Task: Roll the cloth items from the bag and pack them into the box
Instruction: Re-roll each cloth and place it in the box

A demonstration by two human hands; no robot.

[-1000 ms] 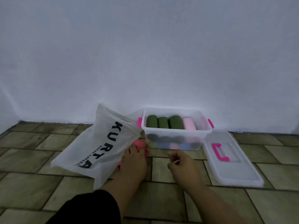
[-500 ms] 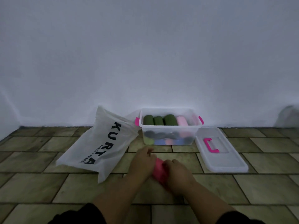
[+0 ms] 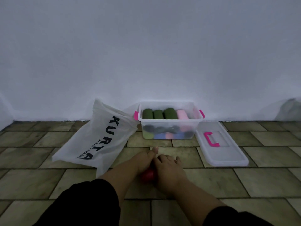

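Note:
A pink-red cloth [image 3: 147, 175] lies on the tiled floor under both my hands, with only a small bunched part showing between my wrists. My left hand [image 3: 143, 160] lies over it with fingers stretched forward. My right hand [image 3: 168, 167] presses beside it, fingers spread flat. Behind them, the clear plastic box [image 3: 169, 120] with pink latches stands against the wall. It holds three dark green rolls [image 3: 158, 114], a pale pink roll [image 3: 182, 114] and several more rolls beneath. The white bag [image 3: 101, 139] printed KURTA lies left of the box, leaning on it.
The box's clear lid [image 3: 228, 158] with a pink handle lies flat on the floor right of the box. A white wall runs close behind the box and bag. A grey shape [image 3: 290, 111] sits at the far right by the wall.
The pink cloth came out from beside the bag to the floor in front of me. Both hands now lie flatter over it and hide most of it.

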